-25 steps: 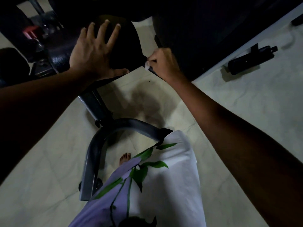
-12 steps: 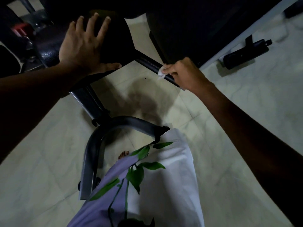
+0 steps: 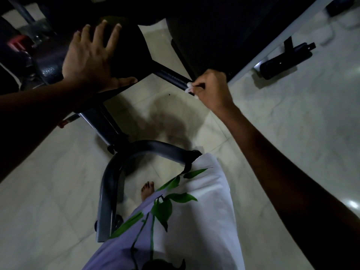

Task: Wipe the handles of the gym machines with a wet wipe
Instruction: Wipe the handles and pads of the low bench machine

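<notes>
Two hands work apart: the left hand (image 3: pixel 91 59) lies flat, fingers spread, on the dark pad (image 3: pixel 128 49), while the right hand (image 3: pixel 211 88) pinches the wipe (image 3: pixel 189 88) around the handle (image 3: pixel 171 76).

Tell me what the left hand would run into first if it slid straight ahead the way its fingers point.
The left hand lies flat on the dark seat pad, fingers pointing up-frame. Going straight on, it would likely pass the pad's far edge and meet the dark machine body beyond; depth there is too dim to tell.

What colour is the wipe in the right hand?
White; the wet wipe shows in the head view, pinched against the black handle.
</notes>
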`<state>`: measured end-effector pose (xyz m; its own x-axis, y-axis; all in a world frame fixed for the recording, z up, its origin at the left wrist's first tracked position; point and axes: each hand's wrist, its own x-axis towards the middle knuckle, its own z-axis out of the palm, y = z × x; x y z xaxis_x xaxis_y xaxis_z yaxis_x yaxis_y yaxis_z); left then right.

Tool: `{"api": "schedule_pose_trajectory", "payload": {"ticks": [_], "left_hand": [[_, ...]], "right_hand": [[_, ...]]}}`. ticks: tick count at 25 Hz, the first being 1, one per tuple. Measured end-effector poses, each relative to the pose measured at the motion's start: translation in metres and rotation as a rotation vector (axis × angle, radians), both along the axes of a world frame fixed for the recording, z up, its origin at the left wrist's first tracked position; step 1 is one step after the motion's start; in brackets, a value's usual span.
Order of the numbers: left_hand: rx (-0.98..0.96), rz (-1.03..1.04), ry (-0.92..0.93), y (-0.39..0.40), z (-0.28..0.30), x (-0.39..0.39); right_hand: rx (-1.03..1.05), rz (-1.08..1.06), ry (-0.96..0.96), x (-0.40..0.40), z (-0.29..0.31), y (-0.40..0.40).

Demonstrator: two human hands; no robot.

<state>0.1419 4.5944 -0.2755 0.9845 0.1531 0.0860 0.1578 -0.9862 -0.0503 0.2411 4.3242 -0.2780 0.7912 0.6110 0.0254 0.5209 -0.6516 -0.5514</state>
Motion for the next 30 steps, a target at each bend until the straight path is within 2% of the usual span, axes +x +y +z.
{"api": "schedule_pose_trajectory", "payload": {"ticks": [4, 6, 11, 13, 17, 21, 24, 26, 28, 30], "left_hand": [[0.003, 0.001, 0.014, -0.002, 0.001, 0.0], [0.011, 0.012, 0.022, 0.0, 0.002, -0.002], [0.009, 0.013, 0.028, 0.0, 0.002, -0.001], [0.015, 0.012, 0.029, -0.001, 0.003, -0.001], [0.021, 0.01, 0.024, 0.0, 0.002, -0.001], [0.002, 0.005, 0.017, 0.0, 0.0, -0.001], [0.005, -0.002, 0.006, 0.0, -0.001, 0.0], [-0.002, 0.001, 0.013, -0.001, 0.0, 0.0], [-0.006, 0.006, 0.019, -0.002, 0.001, 0.0], [0.004, 0.003, 0.024, -0.002, 0.002, 0.0]], "right_hand": [[-0.109, -0.052, -0.101, 0.002, -0.026, 0.069], [-0.078, -0.045, -0.079, 0.007, -0.03, 0.092], [-0.149, 0.107, -0.02, 0.012, -0.014, 0.064], [-0.167, 0.105, 0.008, 0.009, 0.0, 0.041], [-0.059, -0.038, 0.132, -0.001, 0.024, -0.009], [0.16, -0.405, 0.127, -0.012, 0.013, -0.042], [0.268, -0.637, 0.224, -0.022, -0.004, -0.056], [0.241, -0.593, 0.123, -0.036, -0.006, -0.053], [0.181, -0.421, 0.022, -0.043, -0.003, -0.043], [0.099, -0.347, 0.023, -0.037, 0.003, -0.035]]}}
